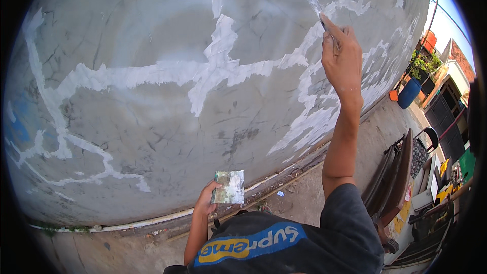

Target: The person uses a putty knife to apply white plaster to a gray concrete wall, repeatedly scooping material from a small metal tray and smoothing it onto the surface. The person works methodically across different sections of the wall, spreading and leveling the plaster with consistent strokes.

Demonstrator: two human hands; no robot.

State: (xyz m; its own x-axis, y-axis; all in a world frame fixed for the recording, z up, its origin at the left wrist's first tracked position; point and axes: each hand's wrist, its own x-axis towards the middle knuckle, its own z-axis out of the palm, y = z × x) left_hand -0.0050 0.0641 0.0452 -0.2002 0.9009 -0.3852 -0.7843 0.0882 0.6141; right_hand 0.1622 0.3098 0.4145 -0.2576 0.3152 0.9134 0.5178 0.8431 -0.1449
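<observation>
A grey plastered wall point(167, 25) fills most of the view, crossed by branching strips of white filler point(142, 75) over its cracks. High on the wall, my right hand point(344, 58) is closed around a putty knife point(314, 5). The blade points up and left beside the white streaks, and much of its handle is hidden in my fingers. Low in front of me, my left hand point(205, 200) grips a small square plate point(229, 186) by its left edge. White paste is smeared over the plate's face.
A white pipe point(152, 221) runs along the wall's foot above the concrete floor point(132, 248). On the right stand a dark brown bench-like piece point(398, 177), a patterned chair point(420, 157) and piled items. A blue barrel point(409, 93) and green plants point(428, 64) are farther back.
</observation>
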